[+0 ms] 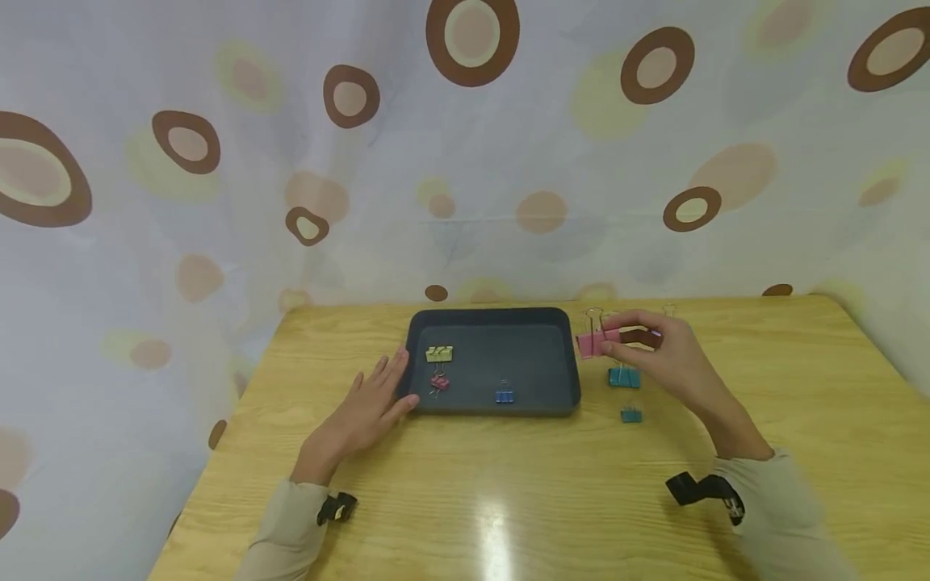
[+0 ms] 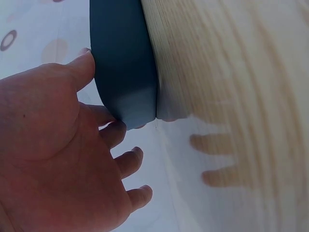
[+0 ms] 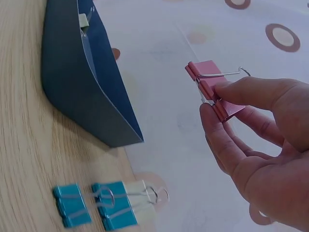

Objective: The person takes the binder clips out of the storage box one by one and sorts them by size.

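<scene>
The left hand point(image 1: 363, 410), fingers extended, touched the tray point(image 1: 501, 351) at its left end. A small teal clip point(image 1: 630, 415) was right of the tray. Inside the tray was a blue clip point(image 1: 504, 397). Farther back, the right hand point(image 1: 672, 355) pinched a pink clip point(image 1: 587, 345) right of the tray.

The tray point(image 1: 508, 355) is sitting on the table point(image 1: 436, 500), before the curtain point(image 1: 465, 258). Inside, at left, a rear clip point(image 1: 439, 355) is lying behind a middle clip point(image 1: 440, 382); a near clip point(image 1: 504, 396) is lying right of those 2. Right of the tray, a held clip point(image 1: 590, 345) is hovering above the table, near a row of clips point(image 1: 624, 378).
</scene>
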A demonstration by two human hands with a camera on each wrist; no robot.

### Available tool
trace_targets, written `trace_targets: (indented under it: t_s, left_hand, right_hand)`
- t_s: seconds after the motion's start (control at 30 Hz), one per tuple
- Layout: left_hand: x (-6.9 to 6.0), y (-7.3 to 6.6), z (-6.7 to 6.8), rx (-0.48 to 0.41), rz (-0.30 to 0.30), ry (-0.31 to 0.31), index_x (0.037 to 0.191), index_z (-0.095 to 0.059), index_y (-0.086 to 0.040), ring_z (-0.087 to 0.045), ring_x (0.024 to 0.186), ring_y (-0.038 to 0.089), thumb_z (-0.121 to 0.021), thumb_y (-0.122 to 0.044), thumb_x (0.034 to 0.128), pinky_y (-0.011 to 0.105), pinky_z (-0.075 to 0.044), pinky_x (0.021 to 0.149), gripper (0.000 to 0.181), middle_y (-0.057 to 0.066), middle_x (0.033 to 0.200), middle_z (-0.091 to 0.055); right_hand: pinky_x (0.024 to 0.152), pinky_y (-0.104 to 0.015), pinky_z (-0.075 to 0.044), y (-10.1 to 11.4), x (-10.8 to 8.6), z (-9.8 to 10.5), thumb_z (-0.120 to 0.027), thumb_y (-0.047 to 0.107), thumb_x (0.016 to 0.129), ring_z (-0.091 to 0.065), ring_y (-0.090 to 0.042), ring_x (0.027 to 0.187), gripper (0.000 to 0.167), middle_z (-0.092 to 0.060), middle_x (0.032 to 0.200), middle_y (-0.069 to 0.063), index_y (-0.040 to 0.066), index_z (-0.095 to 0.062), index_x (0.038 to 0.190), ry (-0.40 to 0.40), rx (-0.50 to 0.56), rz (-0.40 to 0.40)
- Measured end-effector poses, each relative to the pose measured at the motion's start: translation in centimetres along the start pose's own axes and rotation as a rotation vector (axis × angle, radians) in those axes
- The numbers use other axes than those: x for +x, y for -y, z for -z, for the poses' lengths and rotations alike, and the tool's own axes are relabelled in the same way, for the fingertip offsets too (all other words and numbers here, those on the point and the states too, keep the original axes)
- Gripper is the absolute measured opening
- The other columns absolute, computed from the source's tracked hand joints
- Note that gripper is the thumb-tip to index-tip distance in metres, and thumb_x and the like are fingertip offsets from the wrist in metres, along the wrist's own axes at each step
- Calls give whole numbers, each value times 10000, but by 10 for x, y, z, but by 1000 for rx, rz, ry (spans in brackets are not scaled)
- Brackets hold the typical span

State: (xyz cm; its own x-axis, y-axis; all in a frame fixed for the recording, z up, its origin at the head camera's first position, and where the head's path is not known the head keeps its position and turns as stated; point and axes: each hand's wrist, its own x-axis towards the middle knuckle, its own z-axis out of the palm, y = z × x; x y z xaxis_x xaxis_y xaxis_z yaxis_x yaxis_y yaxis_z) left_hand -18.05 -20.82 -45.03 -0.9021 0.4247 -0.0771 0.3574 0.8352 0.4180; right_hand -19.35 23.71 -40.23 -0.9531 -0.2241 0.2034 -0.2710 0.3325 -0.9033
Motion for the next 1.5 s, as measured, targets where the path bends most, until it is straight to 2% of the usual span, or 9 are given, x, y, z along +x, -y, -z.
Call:
trace_targets:
  t_s: [0.17,0.37,0.6,0.77,1.03,1.23,1.5]
  left_hand:
    - [-1,3,1,-9,-4,-13,1653,-65,-64,-65,1564,382,-413,-451,1107,691,-61,1191,755,80,1713,-50]
    - [1,3,1,-4,-7,-14,1655,-76,-68,-73,1564,384,-420,-457,1103,686,-71,1193,758,74,1713,-61]
    - [2,1,2,-2,-11,-3,1655,-66,-71,-72,1563,387,-420,-456,1103,683,-70,1195,760,81,1715,-56]
    - [4,0,4,8,-21,-4,1656,-69,-77,-78,1564,379,-410,-456,1106,675,-82,1199,751,73,1715,-57]
    - [1,-1,2,6,-19,-6,1647,-82,-38,-91,1555,412,-427,-425,1108,693,-87,1188,748,120,1709,-75]
    - [-2,0,1,-5,-3,-3,1649,-75,-45,-88,1557,406,-421,-431,1109,684,-80,1194,749,117,1708,-79]
    - [-1,1,-1,-11,3,6,1653,-63,-63,-65,1564,386,-421,-441,1107,682,-67,1196,755,93,1712,-56]
  right_hand:
    - [747,-176,-551,-1,-1,15,-756,163,960,-683,0,982,309,-656,1169,-82,-7,-686,1209,-52,-71,-8]
    - [756,-153,-532,-7,-7,38,-741,174,972,-664,41,1029,324,-643,1180,81,18,-678,1250,-94,-76,-25]
    - [763,-115,-517,-17,-13,64,-747,169,966,-643,98,1033,341,-633,1189,183,11,-685,1262,-166,-105,-76]
    - [795,-75,-488,-28,-14,81,-742,163,969,-645,108,1019,365,-633,1188,189,-7,-672,1285,-217,-105,-97]
    - [807,-77,-501,-58,-15,103,-736,116,964,-677,79,973,371,-639,1164,142,-20,-658,1300,-287,-19,-124]
    - [805,-67,-492,-81,-14,117,-741,106,958,-668,94,959,372,-604,1173,124,-19,-660,1299,-305,-12,-147]
    - [767,-72,-502,-106,-16,130,-739,55,949,-667,86,913,283,-674,1050,187,-7,-709,1224,-318,34,-174]
